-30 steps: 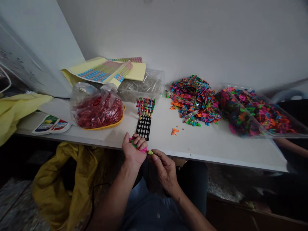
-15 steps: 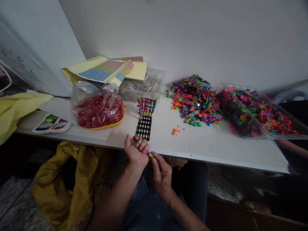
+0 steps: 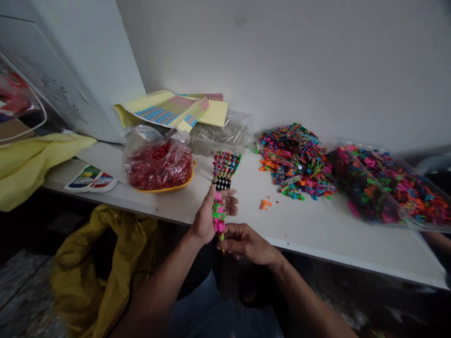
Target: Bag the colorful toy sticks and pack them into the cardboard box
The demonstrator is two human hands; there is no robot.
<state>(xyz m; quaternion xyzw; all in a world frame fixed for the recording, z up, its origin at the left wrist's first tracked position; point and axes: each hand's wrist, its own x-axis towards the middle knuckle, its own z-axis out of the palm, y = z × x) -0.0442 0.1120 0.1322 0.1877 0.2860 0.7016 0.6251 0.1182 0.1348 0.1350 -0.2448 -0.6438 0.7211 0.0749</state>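
A slim stick with pink and green plastic shapes (image 3: pixel 219 224) and a yellow lower end lies lengthwise along my left palm. My left hand (image 3: pixel 204 221) holds it loosely, thumb on one side and fingers uncurled on the other. Below it, my right hand (image 3: pixel 246 243) pinches the yellow end between thumb and fingertips. Just beyond my left fingers is a black perforated rack (image 3: pixel 223 184), partly hidden by them. Several similar colourful sticks (image 3: pixel 227 164) fan out from its far end. An orange plastic piece (image 3: pixel 265 204) lies on the table to the right.
A heap of colourful plastic parts (image 3: pixel 298 162) and a clear bag of more parts (image 3: pixel 394 183) occupy the table's right. Red pieces in a bag (image 3: pixel 158 162) fill a yellow basket (image 3: pixel 193 171) at left. Sticker sheets (image 3: pixel 169 110) lie behind. A yellow sack (image 3: pixel 73 277) hangs below the edge.
My left fingers have uncurled from around the stick, showing its pink and green shapes. Both hands now hold it more upright, covering more of the black rack. The camera view has shifted left.
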